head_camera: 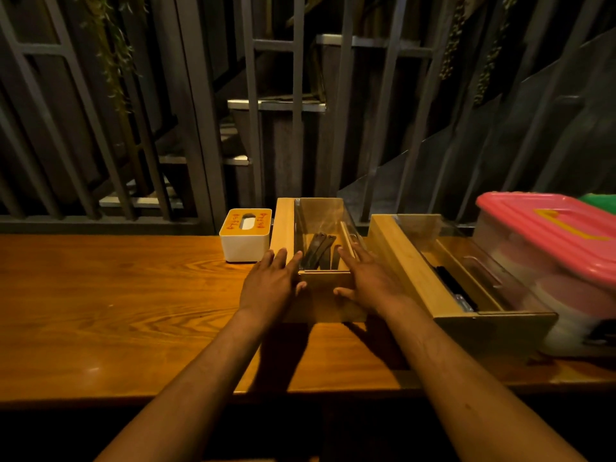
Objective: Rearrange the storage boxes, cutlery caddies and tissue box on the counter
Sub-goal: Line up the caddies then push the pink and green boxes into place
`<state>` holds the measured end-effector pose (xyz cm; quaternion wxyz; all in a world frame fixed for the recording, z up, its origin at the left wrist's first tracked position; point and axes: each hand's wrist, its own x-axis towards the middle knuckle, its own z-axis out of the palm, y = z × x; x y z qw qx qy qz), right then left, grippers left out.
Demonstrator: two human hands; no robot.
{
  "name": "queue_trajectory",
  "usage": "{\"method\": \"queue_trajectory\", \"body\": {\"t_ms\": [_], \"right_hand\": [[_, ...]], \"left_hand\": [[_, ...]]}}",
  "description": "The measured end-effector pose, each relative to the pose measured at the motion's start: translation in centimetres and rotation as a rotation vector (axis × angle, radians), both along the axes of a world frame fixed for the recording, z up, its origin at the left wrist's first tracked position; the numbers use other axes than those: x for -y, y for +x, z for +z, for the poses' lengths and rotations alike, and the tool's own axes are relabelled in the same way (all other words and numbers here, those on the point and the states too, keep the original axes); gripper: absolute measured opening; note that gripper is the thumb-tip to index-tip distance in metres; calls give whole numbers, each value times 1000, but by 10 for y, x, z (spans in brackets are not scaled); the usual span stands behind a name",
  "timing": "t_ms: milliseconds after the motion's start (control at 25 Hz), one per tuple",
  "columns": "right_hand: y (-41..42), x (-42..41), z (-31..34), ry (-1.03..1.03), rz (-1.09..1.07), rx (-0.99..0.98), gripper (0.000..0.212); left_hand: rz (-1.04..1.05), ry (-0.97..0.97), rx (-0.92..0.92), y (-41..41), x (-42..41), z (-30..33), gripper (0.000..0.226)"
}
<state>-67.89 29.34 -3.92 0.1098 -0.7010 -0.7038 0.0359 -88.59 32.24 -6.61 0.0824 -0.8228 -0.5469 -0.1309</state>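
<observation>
A wooden cutlery caddy (pixel 283 225) with a clear lid and dark utensils inside stands mid-counter. My left hand (pixel 270 281) lies flat against its left side, thumb on the near end. My right hand (pixel 366 278) presses its right side, thumb also on the near end, so both hands clasp the caddy. A white tissue box (pixel 245 243) with an orange top sits touching the caddy's left. A second, larger wooden caddy (pixel 410 261) lies angled to the right. Beyond it is a clear storage box with a pink lid (pixel 550 235).
The wooden counter (pixel 116 295) stretches left, with its front edge near my forearms. A metal railing (pixel 200 128) with hanging plants backs the counter. Something green (pixel 600 199) shows behind the pink-lidded box.
</observation>
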Motion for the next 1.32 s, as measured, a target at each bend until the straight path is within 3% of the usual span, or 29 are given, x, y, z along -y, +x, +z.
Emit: {"method": "queue_trajectory", "body": {"t_ms": [160, 320, 480, 560, 640, 760, 1320], "right_hand": [[17, 45, 22, 238, 44, -55, 58], [85, 89, 30, 388, -5, -226, 48], [196, 124, 14, 327, -109, -210, 59], [233, 138, 1, 194, -51, -302, 74], [251, 140, -15, 137, 56, -264, 86], [264, 131, -32, 189, 97, -131, 89], [260, 43, -42, 236, 91, -142, 84]], "left_hand": [[-4, 11, 110, 29, 36, 14, 60], [-107, 34, 237, 86, 87, 25, 57], [-194, 19, 284, 166, 120, 24, 57], [-199, -18, 275, 201, 129, 15, 59], [-187, -34, 252, 224, 135, 3, 60], [-121, 0, 227, 242, 134, -14, 58], [-54, 85, 68, 240, 64, -9, 60]]}}
